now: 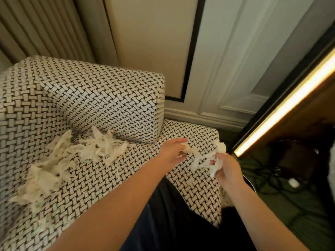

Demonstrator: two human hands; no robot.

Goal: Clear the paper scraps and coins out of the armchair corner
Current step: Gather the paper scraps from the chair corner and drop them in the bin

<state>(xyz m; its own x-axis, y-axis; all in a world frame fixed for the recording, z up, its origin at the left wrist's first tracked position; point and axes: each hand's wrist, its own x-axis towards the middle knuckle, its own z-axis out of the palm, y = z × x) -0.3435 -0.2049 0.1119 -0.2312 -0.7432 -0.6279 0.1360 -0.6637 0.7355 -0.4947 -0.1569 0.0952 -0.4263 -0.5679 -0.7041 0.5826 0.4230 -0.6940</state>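
Armchair (pixel 54 105) is placed left and centre, with the back cushion (pixel 101 98) set behind the seat (pixel 101 178). Loose scraps (pixel 59 160) are strewn on the seat's left part, up to the cushion's foot. To their right, over the chair's right end, a wad of scraps (pixel 203 160) is held between left hand (pixel 172 153) and right hand (pixel 226 171). Curtain (pixel 41 28) is hung behind, upper left; wall panelling (pixel 235 60) behind, centre-right. Light strip (pixel 282 107) is set far right; cables (pixel 268 171) are laid on the floor (pixel 290 205) below it.

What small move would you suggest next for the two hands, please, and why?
Probably tuck the scrap the left hand pinches into the wad the right hand grips: that frees the left hand for the loose scraps lying on the armchair seat.
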